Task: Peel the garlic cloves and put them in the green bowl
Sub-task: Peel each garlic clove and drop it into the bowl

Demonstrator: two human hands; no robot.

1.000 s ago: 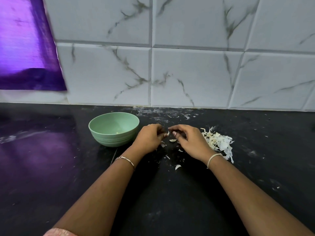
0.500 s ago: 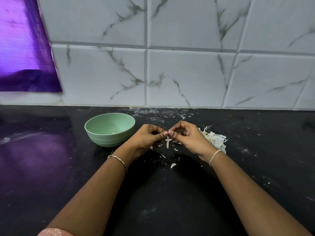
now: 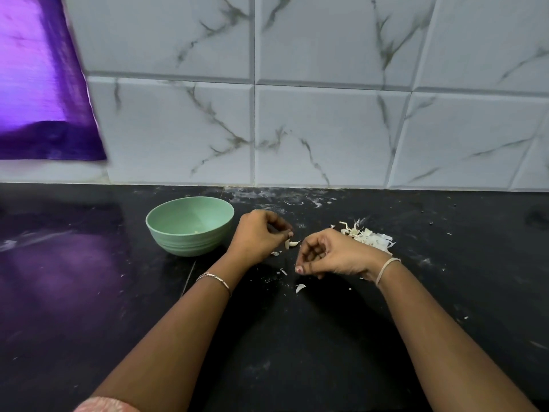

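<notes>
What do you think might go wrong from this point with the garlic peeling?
The garlic clove seems pinched only by the fingertips of the left hand, so it might drop onto the counter before reaching the green bowl. Peel scraps lie loose nearby; some could cling to the clove and end up in the bowl.

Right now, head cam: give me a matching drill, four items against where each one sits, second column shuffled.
Items
1. green bowl
2. garlic clove
3. pile of skins
4. purple sheet

Places
A. upper left, against the tiled wall
B. on the counter, just beyond the right hand
C. on the counter, left of the left hand
D. between the two hands

Pairs: 1-C, 2-D, 3-B, 4-A
</notes>
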